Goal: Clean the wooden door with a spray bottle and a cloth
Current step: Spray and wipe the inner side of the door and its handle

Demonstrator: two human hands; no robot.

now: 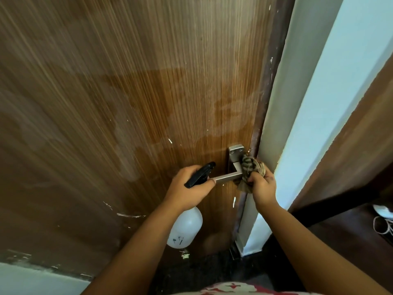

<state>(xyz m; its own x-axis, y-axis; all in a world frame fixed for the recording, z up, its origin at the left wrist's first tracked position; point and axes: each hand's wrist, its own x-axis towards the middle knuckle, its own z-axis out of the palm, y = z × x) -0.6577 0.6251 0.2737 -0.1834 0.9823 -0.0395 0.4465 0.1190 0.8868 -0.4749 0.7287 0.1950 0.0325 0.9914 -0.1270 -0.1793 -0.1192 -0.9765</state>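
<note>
Wooden door [127, 103] fills the view; at its handle [227, 177], right hand [262, 186] bunches the soft cloth [249, 167], left hand [191, 188] grips the light-looking bottle [185, 231] by its neck.

No readable text, label, brand or number shows anywhere. The white bottle [185, 229] carries a few small dark marks low on its side, too small and blurred to make out as letters or figures.
</note>
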